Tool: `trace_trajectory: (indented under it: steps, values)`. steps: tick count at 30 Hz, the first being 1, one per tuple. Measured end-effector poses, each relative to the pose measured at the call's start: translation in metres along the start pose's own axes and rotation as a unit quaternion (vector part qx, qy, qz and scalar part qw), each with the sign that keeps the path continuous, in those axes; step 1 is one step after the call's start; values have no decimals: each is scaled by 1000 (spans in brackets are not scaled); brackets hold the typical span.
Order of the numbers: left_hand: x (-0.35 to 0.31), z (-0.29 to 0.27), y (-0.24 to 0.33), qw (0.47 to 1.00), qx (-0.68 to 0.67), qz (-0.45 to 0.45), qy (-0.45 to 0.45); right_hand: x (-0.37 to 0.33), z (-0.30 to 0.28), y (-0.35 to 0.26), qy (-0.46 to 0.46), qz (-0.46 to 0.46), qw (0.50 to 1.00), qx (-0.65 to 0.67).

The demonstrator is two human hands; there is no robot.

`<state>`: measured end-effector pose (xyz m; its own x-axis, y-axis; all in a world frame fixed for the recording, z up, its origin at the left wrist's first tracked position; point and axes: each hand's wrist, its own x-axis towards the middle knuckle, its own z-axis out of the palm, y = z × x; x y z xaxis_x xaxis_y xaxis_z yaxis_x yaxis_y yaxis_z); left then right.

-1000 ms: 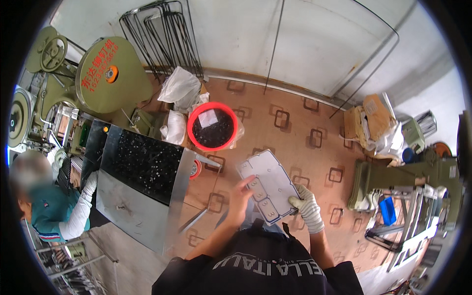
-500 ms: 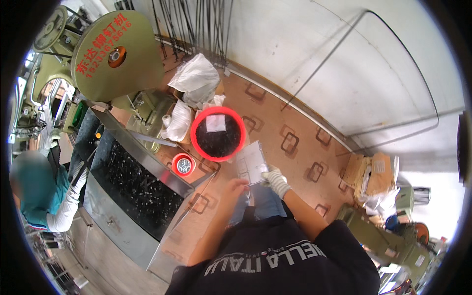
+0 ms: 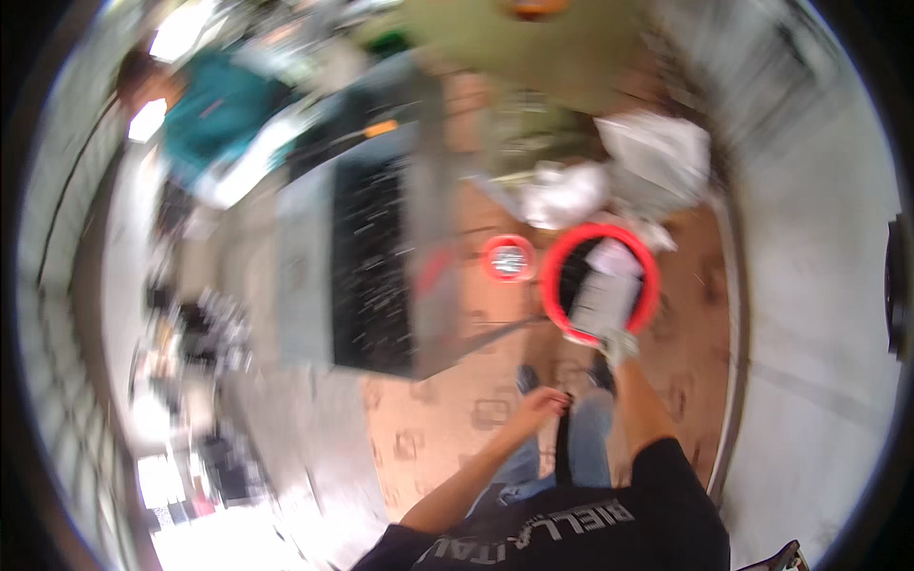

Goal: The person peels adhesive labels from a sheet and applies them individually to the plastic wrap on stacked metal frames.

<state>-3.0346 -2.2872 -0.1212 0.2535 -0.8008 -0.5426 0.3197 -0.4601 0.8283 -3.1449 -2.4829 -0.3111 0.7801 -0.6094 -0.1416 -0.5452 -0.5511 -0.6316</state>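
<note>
My right hand [image 3: 619,346], in a pale glove, is closed on the near end of a flat, pale grey rectangular panel [image 3: 606,302]. The panel reaches over a red round basin [image 3: 649,295] with dark contents. At the panel's far end a small whitish square piece [image 3: 615,256] lies in the basin. My bare left hand [image 3: 543,402] is off the panel, in front of my legs. Its fingers are curled at the upper end of a black strap [image 3: 564,443] and seem to pinch it; blur softens the detail.
Left of the basin stands a small red-rimmed tub [image 3: 508,259] of silvery bits. Farther left is a grey metal bin [image 3: 305,276] with dark contents. White bags [image 3: 657,152] and a big green machine [image 3: 552,48] stand behind. A co-worker in teal [image 3: 224,109] is at far left.
My right hand has carried the panel from my lap to over the red basin. My left hand has let go of the panel and moved to the black strap. My view has swung left and blurred.
</note>
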Motion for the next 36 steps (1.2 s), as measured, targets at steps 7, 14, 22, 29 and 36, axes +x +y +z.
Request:
trace_trajectory:
  steps: [7, 14, 22, 29, 36]
  values:
    - [-37, 0, 5, 989, -12, 22, 148, -20, 106, 11, -130, 578, 670, 447]
    - [-150, -76, -10, 945, -75, 99, 302, -62, 129, -188, -391, 426, 704, 412]
    - [-375, -152, -38, 740, -223, 220, 595, -121, 218, -427, -605, 246, 668, 357]
    - [-607, -192, 30, 454, -86, 403, 790, -200, 270, -640, -692, 168, 615, 339]
    - [-734, -275, 46, 7, 437, 313, 843, -273, 362, -828, -777, 106, 543, 300]
